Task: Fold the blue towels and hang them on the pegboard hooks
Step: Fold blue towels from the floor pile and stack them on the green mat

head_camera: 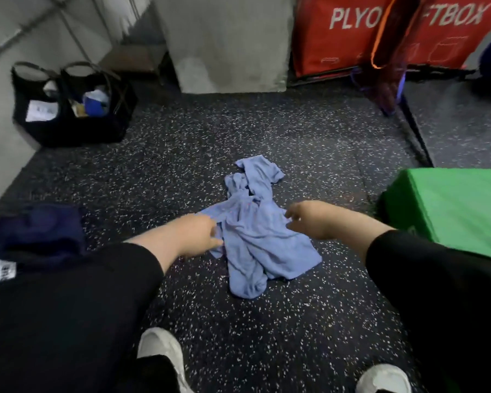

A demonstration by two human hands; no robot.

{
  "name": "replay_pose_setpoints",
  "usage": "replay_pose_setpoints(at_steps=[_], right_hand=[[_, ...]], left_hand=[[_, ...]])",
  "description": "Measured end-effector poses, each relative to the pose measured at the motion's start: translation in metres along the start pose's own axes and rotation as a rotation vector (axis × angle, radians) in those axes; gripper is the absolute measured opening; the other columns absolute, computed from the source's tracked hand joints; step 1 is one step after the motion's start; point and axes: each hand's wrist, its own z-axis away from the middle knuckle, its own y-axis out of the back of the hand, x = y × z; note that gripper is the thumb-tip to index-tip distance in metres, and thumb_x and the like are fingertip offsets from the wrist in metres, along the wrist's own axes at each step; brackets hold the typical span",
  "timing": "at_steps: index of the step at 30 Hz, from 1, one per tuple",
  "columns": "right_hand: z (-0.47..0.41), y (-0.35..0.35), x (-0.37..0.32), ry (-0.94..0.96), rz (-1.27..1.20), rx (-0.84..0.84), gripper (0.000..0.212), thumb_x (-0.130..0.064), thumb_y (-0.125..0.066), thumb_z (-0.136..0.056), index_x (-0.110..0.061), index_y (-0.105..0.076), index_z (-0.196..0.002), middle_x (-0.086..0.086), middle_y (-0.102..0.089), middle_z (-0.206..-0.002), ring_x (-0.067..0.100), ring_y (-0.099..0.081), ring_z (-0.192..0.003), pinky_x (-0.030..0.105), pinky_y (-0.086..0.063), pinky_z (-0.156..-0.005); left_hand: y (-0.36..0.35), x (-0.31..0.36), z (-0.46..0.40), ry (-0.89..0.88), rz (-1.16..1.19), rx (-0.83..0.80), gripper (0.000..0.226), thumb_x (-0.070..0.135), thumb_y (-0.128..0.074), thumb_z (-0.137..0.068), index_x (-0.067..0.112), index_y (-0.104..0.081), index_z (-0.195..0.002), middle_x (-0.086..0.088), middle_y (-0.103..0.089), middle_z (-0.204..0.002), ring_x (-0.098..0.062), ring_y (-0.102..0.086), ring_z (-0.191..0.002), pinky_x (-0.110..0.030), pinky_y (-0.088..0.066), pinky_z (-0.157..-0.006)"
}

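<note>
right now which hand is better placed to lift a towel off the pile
Left. The left hand already touches the edge of the blue towels bunched on the floor. The right hand hovers at the other edge, contact unclear.

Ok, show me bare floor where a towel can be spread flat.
Bare speckled floor lies between the crumpled blue towels and the grey block, and again between towels and shoes. Crowded: black bag left, green box right.

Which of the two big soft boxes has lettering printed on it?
The red box against the far wall; white letters run across its face. The green box beside the right hand is plain.
</note>
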Motion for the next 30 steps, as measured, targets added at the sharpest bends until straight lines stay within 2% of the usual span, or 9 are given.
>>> replay_pose_setpoints(at_steps=[4, 7, 10, 12, 16, 19, 22, 26, 30], right_hand=[[-0.049, -0.065, -0.013, -0.019, 0.051, -0.120, 0.052, -0.035, -0.052, -0.103, -0.021, -0.040, -0.152, 0.011, -0.048, -0.151, 0.032, -0.047, -0.136, 0.036, -0.040, -0.103], [-0.078, -0.104, -0.012, -0.031, 0.044, -0.148, 0.051, -0.028, -0.051, -0.103, -0.015, -0.040, -0.151, 0.013, -0.041, -0.154, 0.031, -0.043, -0.139, 0.035, -0.036, -0.105], [-0.099, -0.134, -0.005, -0.034, 0.055, -0.135, 0.048, -0.026, -0.049, -0.102, -0.011, -0.042, -0.147, 0.015, -0.035, -0.156, 0.034, -0.043, -0.138, 0.039, -0.035, -0.107], [-0.111, -0.149, 0.000, -0.036, 0.075, -0.137, 0.051, -0.025, -0.050, -0.101, -0.011, -0.038, -0.148, 0.016, -0.026, -0.159, 0.039, -0.038, -0.140, 0.043, -0.032, -0.110], [-0.131, -0.171, 0.008, -0.047, 0.033, -0.203, 0.058, -0.025, -0.048, -0.100, -0.016, -0.031, -0.155, 0.017, -0.012, -0.164, 0.045, -0.030, -0.144, 0.050, -0.031, -0.115], [-0.144, -0.183, 0.016, -0.040, 0.026, -0.243, 0.051, -0.024, -0.042, -0.099, -0.017, -0.038, -0.149, 0.013, -0.022, -0.158, 0.044, -0.037, -0.136, 0.054, -0.035, -0.112], [-0.153, -0.198, 0.023, -0.036, 0.054, -0.272, 0.058, -0.030, -0.028, -0.086, -0.015, -0.043, -0.140, 0.015, -0.029, -0.152, 0.040, -0.037, -0.135, 0.057, -0.040, -0.105], [-0.136, -0.189, 0.014, -0.050, 0.107, -0.208, 0.041, -0.016, -0.033, -0.100, -0.011, -0.042, -0.139, 0.009, -0.030, -0.149, 0.038, -0.039, -0.128, 0.054, -0.045, -0.097], [-0.137, -0.192, 0.015, -0.104, -0.026, -0.101, 0.029, -0.015, -0.037, -0.101, -0.009, -0.049, -0.127, 0.007, -0.043, -0.132, 0.035, -0.046, -0.120, 0.050, -0.047, -0.089]], left_hand=[[-0.018, -0.016, -0.016, -0.039, 0.032, 0.050, 0.035, 0.039, -0.051, -0.101, 0.011, -0.061, -0.120, -0.014, -0.063, -0.127, -0.033, -0.058, -0.117, -0.035, -0.045, -0.088], [-0.038, -0.023, -0.033, -0.084, 0.005, 0.017, 0.035, 0.039, -0.050, -0.100, 0.013, -0.059, -0.123, -0.013, -0.060, -0.130, -0.034, -0.057, -0.118, -0.039, -0.047, -0.090], [-0.048, -0.024, -0.050, -0.090, 0.011, -0.006, 0.038, 0.040, -0.053, -0.100, 0.016, -0.060, -0.128, -0.009, -0.060, -0.132, -0.031, -0.059, -0.115, -0.036, -0.046, -0.085], [-0.052, -0.021, -0.063, -0.096, 0.025, -0.017, 0.038, 0.039, -0.053, -0.100, 0.015, -0.059, -0.129, -0.010, -0.059, -0.132, -0.032, -0.059, -0.116, -0.034, -0.041, -0.081], [-0.059, -0.011, -0.082, -0.100, 0.044, -0.051, 0.035, 0.035, -0.054, -0.100, 0.011, -0.060, -0.126, -0.014, -0.060, -0.126, -0.033, -0.059, -0.113, -0.035, -0.044, -0.082], [-0.064, -0.003, -0.090, -0.093, 0.045, -0.073, 0.035, 0.033, -0.054, -0.100, 0.009, -0.061, -0.125, -0.015, -0.061, -0.122, -0.033, -0.059, -0.111, -0.034, -0.044, -0.081], [-0.065, 0.003, -0.092, -0.097, 0.057, -0.088, 0.037, 0.035, -0.053, -0.100, 0.011, -0.060, -0.128, -0.011, -0.059, -0.124, -0.032, -0.058, -0.115, -0.039, -0.049, -0.095], [-0.067, 0.006, -0.093, -0.102, 0.031, -0.107, 0.038, 0.039, -0.053, -0.100, 0.014, -0.060, -0.127, -0.007, -0.058, -0.124, -0.029, -0.058, -0.114, -0.044, -0.050, -0.097], [-0.065, 0.009, -0.094, -0.098, 0.022, -0.116, 0.038, 0.039, -0.053, -0.101, 0.014, -0.060, -0.127, -0.007, -0.058, -0.126, -0.029, -0.058, -0.114, -0.044, -0.050, -0.098]])
